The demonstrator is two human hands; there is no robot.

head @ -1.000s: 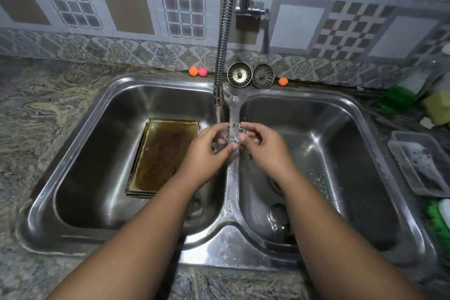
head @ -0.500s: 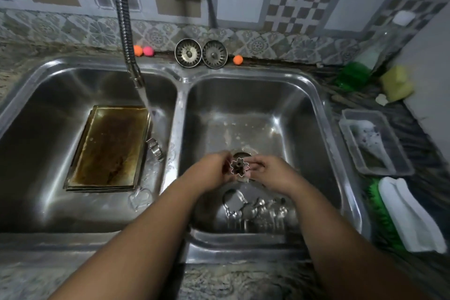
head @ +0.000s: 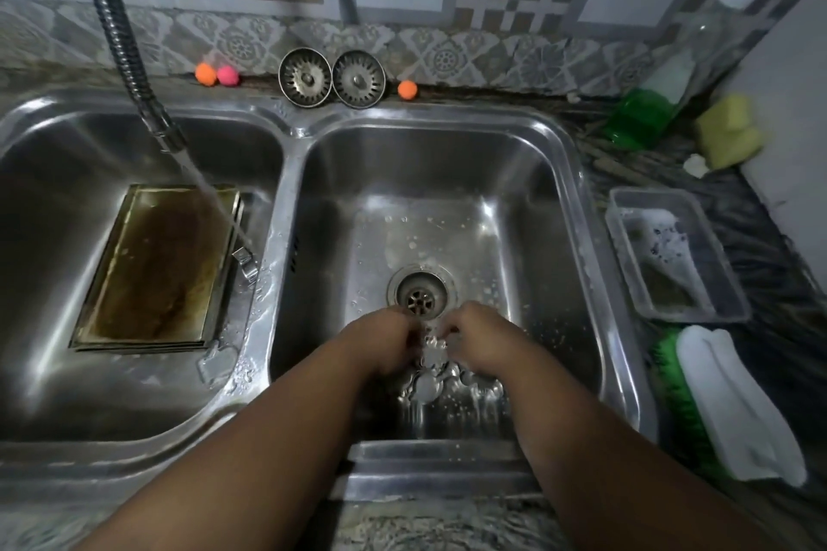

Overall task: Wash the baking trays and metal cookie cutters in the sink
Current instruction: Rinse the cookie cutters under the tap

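My left hand and my right hand are low in the right sink basin, just in front of the drain. Between their fingertips they pinch a small flower-shaped metal cookie cutter, which is blurred. Several other metal cutters lie on the basin floor right below it. In the left basin lies a stack of stained baking trays. A metal cutter sits by the trays' right edge and another cutter lies at their front right corner.
Water streams from the flexible faucet hose onto the trays. Two sink strainers and small coloured balls sit on the back ledge. On the right counter are a clear plastic tub, a green brush with white cloth, a yellow sponge and a green bottle.
Both hands carried the flower cutter from under the faucet stream over to the right basin, then lowered it close to the pile of cutters. The camera view shifted right.
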